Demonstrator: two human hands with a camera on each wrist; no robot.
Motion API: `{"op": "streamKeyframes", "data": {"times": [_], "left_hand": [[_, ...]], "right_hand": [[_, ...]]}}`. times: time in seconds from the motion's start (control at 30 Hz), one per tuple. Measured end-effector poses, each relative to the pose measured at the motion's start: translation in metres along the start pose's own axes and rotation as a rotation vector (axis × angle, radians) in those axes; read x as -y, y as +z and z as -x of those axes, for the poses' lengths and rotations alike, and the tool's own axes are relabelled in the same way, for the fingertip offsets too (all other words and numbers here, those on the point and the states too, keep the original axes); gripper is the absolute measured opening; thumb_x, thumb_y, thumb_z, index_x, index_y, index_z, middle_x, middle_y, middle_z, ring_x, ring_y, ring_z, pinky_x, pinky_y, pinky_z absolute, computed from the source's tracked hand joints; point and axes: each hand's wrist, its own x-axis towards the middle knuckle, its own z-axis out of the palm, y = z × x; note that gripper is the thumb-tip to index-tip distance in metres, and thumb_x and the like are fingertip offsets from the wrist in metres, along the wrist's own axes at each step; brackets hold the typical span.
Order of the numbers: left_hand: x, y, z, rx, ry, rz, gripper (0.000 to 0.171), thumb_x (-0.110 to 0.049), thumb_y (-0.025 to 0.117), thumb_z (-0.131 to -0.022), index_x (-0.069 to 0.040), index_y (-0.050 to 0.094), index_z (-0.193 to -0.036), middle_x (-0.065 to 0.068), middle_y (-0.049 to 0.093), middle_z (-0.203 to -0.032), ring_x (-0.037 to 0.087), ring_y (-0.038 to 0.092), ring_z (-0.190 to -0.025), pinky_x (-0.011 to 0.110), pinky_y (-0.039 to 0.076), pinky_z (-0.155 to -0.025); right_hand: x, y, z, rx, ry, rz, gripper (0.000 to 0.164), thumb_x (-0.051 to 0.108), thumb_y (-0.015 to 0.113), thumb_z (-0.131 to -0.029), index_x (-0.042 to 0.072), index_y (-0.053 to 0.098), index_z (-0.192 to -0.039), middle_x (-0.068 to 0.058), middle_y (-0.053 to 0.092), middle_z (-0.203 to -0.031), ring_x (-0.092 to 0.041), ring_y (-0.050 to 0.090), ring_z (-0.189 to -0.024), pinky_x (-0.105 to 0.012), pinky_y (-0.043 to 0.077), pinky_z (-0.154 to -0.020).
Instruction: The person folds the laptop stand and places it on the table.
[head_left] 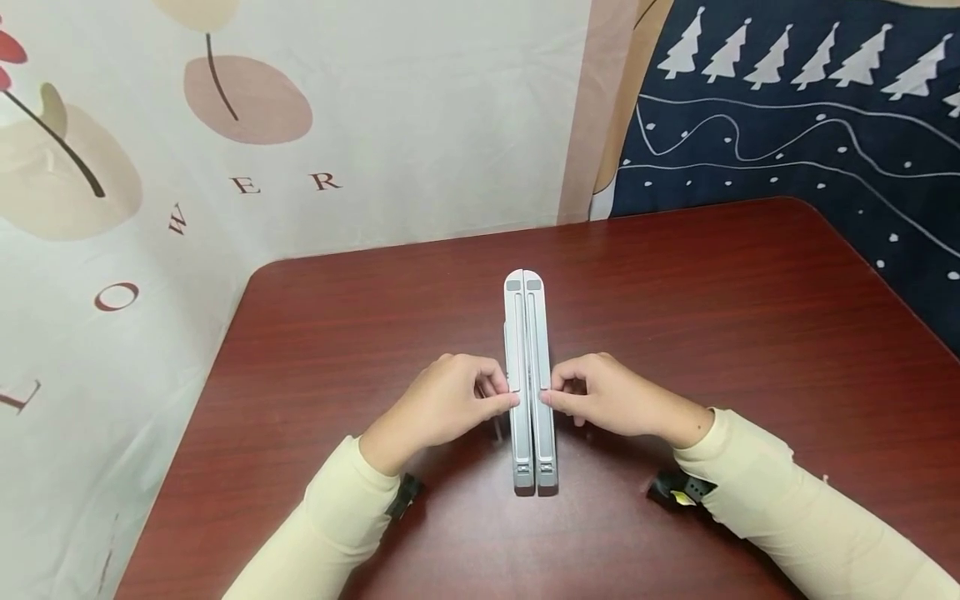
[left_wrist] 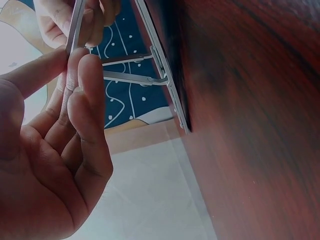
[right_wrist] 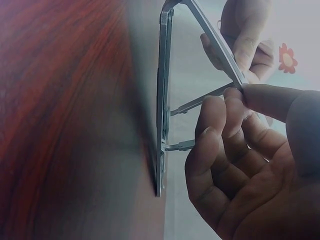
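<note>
A silver folding laptop stand stands on the table, its two long bars drawn close side by side with a thin gap between them. From the left, my left hand pinches the edge of one upper bar between thumb and fingers. My right hand grips the other upper bar from the opposite side, at about the same height. The left wrist view shows the base bar along the tabletop, joined to the raised part by thin struts. In the right wrist view, the upper bar slopes away from the base.
The dark red wooden table has rounded far corners. Behind it hangs a pale cloth with letters and plant shapes, and at the right a navy cloth with white trees. Dark straps circle both wrists.
</note>
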Motion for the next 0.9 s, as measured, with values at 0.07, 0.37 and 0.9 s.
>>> {"op": "streamKeyframes", "data": {"times": [0.07,0.37,0.9], "left_hand": [[0.0,0.0,0.0,-0.004,0.004,-0.001,0.017,-0.032,0.078,-0.086,-0.024,0.067,-0.075,-0.015,0.065,-0.069,0.003,0.057,-0.062,0.024,0.046,-0.061],[0.0,0.0,0.001,0.004,0.0,0.009,0.017,-0.032,0.078,-0.086,-0.025,0.068,-0.076,-0.015,0.065,-0.07,0.003,0.058,-0.063,0.024,0.047,-0.062],[-0.001,0.0,0.001,0.023,-0.022,0.015,0.017,-0.033,0.078,-0.087,-0.025,0.067,-0.076,-0.015,0.064,-0.068,0.006,0.056,-0.062,0.026,0.046,-0.061]], "right_hand": [[0.0,0.0,0.0,-0.002,-0.001,0.005,0.025,0.02,0.067,-0.095,0.015,0.06,-0.072,0.005,0.055,-0.057,-0.021,0.061,-0.049,-0.025,0.045,-0.047],[0.0,-0.017,-0.003,-0.07,0.032,0.047,0.02,0.026,0.067,-0.096,0.011,0.068,-0.082,0.001,0.061,-0.068,-0.015,0.061,-0.056,-0.027,0.048,-0.052],[0.032,-0.081,-0.071,-0.307,0.09,-0.026,0.016,0.029,0.069,-0.095,0.016,0.073,-0.103,-0.006,0.063,-0.08,-0.027,0.058,-0.059,-0.033,0.048,-0.058]]}}
